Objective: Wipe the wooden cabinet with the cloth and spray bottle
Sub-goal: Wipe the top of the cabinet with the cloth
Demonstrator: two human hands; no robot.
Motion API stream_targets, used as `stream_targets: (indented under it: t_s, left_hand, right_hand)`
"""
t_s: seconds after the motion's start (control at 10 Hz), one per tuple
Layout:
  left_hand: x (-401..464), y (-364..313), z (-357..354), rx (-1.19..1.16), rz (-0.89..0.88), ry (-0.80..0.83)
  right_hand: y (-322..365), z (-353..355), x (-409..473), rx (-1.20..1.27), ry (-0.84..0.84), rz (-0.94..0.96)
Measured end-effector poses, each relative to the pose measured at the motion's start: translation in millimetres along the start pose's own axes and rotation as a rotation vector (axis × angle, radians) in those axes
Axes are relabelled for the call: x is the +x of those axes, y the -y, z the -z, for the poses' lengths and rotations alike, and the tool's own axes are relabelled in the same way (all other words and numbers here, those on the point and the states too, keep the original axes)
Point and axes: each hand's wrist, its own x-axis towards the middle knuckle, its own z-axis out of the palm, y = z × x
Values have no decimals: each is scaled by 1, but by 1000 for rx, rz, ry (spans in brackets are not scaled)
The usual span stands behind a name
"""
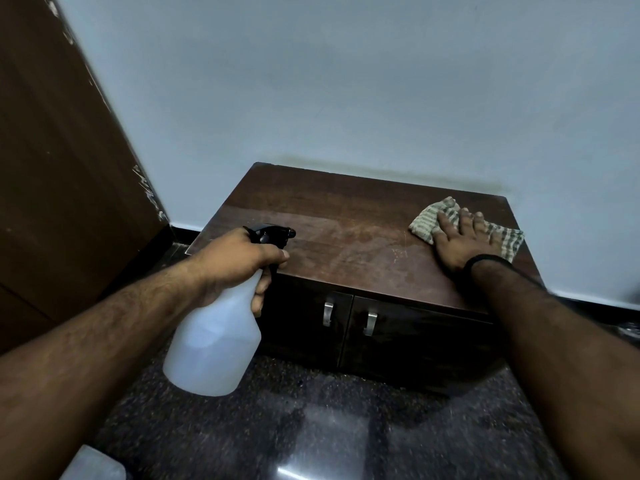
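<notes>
White thing point(93, 464) at bottom edge cut off, we can't tell what. Our left hand point(239, 261) wrapped tight round spray bottle point(216, 344) neck, hiding trigger. Cabinet point(346, 237) against wall. Our right hand point(460, 242) flat, fingers spread, pressing cloth point(427, 220) on far right of cabinet top, cloth partly hidden.

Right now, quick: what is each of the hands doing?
Left hand: closed around the spray bottle, held in the air.
Right hand: open, flat on the cloth on the cabinet top.
</notes>
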Motion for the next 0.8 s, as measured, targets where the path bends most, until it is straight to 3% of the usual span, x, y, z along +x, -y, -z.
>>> stream_targets:
  t_s: [0.8]
  left_hand:
    - [-11, 4, 17, 16, 17, -43]
  right_hand:
    - [18, -2, -8, -9, 12, 12]
